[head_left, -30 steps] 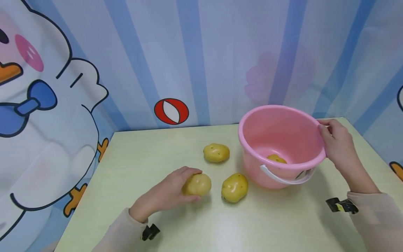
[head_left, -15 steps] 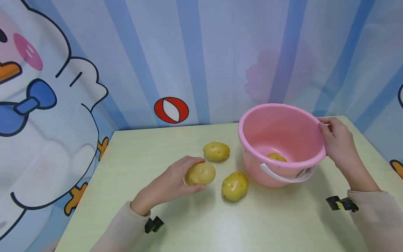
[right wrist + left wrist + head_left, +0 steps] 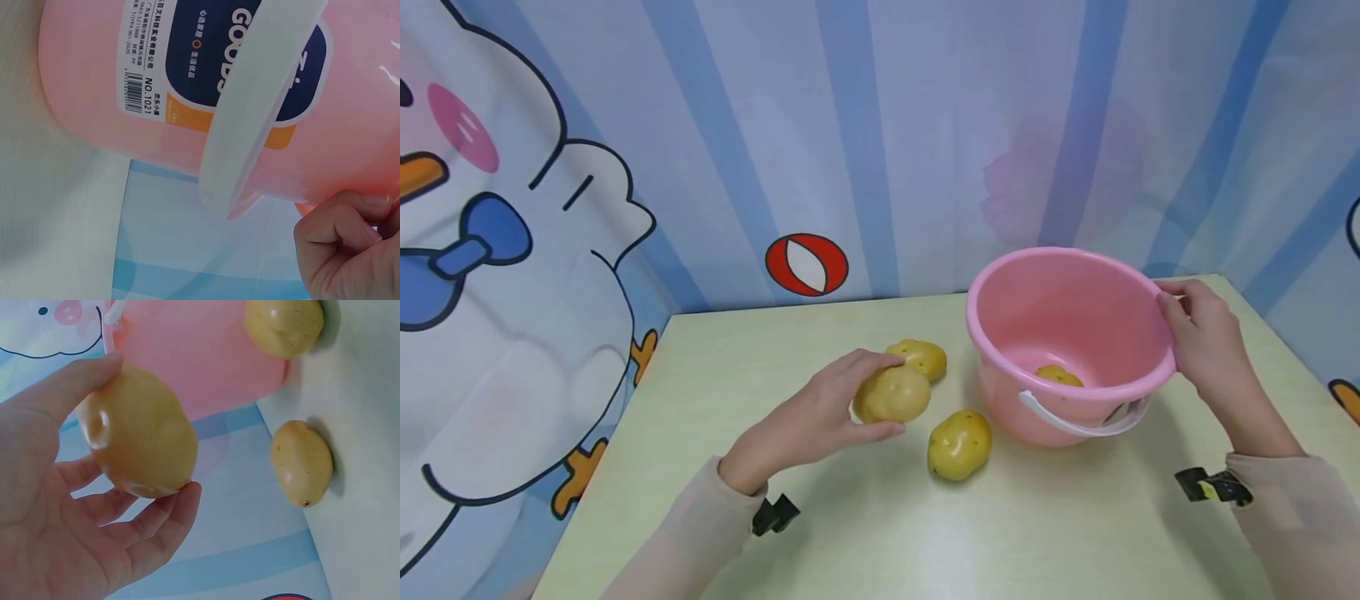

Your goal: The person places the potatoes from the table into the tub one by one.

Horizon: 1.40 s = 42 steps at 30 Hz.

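Observation:
My left hand (image 3: 827, 408) grips a smooth yellow potato (image 3: 892, 395) between thumb and fingers, raised above the table. In the left wrist view that held potato (image 3: 140, 434) hangs in front of the bucket wall. On the table, a second potato (image 3: 923, 358) lies just behind the held one and is partly covered by it. Another potato (image 3: 959, 445) rests nearer, left of the pink bucket (image 3: 1022, 412). One more potato (image 3: 1059, 375) shows at the bottom inside the bucket. My right hand (image 3: 1206, 337) pinches the bucket's right rim, its fingers curled in the right wrist view.
A white handle (image 3: 1078, 430) hangs down the front of the bucket. The bucket's side carries a printed label (image 3: 140, 94). A pale table (image 3: 760, 350) meets a blue striped backdrop (image 3: 925, 150) with cartoon figures at the back and left.
My left hand has lifted the potato off the table and moved it right and farther back, toward the rear potato. My right hand and the bucket stay in place.

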Each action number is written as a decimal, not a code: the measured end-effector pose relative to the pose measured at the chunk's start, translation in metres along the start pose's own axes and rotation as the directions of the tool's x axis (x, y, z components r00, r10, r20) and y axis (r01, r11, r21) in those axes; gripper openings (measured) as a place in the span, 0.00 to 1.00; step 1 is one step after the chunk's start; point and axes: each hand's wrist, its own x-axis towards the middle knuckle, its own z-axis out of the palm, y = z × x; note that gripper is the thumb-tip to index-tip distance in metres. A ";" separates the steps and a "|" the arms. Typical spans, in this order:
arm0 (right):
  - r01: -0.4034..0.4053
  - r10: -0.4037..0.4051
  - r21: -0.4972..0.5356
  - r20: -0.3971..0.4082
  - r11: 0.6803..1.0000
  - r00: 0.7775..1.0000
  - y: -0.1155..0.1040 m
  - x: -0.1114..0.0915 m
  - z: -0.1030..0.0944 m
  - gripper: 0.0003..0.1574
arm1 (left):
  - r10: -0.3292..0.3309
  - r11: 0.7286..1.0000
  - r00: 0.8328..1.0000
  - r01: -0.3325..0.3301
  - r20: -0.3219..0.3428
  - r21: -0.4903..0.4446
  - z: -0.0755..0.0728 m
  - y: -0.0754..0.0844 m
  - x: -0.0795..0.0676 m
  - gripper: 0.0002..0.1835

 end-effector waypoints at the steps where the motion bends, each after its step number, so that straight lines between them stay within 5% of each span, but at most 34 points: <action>1: 0.000 0.000 0.001 0.001 1.000 1.000 0.000 0.000 0.000 0.34 | 0.005 1.000 1.000 -0.005 -0.001 0.000 -0.001 0.001 0.001 0.38; 19: -0.012 0.012 0.014 0.012 1.000 1.000 0.001 -0.001 -0.001 0.35 | 0.153 0.987 0.983 -0.156 -0.101 -0.028 -0.002 0.015 0.024 0.36; 36: 0.004 -0.004 0.028 0.007 1.000 1.000 0.000 -0.001 0.000 0.35 | 0.234 0.969 0.962 -0.242 -0.143 -0.041 -0.006 0.033 0.053 0.35; 42: 0.002 -0.002 0.032 0.009 0.999 1.000 0.001 -0.001 -0.001 0.35 | 0.217 0.972 0.964 -0.228 -0.152 -0.060 -0.004 0.042 0.065 0.37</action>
